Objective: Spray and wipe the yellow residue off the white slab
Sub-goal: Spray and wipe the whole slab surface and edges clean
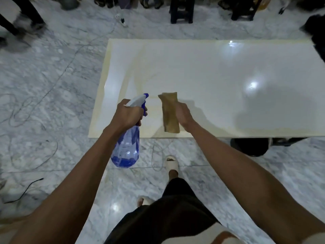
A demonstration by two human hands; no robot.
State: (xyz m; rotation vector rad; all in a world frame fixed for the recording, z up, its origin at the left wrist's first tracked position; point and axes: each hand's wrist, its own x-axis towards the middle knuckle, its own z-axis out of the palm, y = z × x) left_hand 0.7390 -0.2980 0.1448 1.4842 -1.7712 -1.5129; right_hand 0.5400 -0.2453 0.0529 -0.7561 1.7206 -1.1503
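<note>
A white slab (219, 81) lies ahead of me, with yellow residue (140, 74) streaked over its left part and along its edges. My left hand (128, 115) grips the neck and trigger of a clear blue spray bottle (127, 148), its nozzle pointing at the slab's near-left area. The bottle holds a little blue liquid at the bottom. My right hand (183, 114) holds a folded brown cloth (169, 113) near the slab's front edge; whether the cloth touches the slab is unclear.
The slab sits low over a grey marble floor (52, 85) strewn with cables (35, 155). Stool legs (182, 10) and people's feet stand at the far side. A dark round object (249, 147) sits under the slab's front right. My sandalled feet (171, 162) are just before the slab.
</note>
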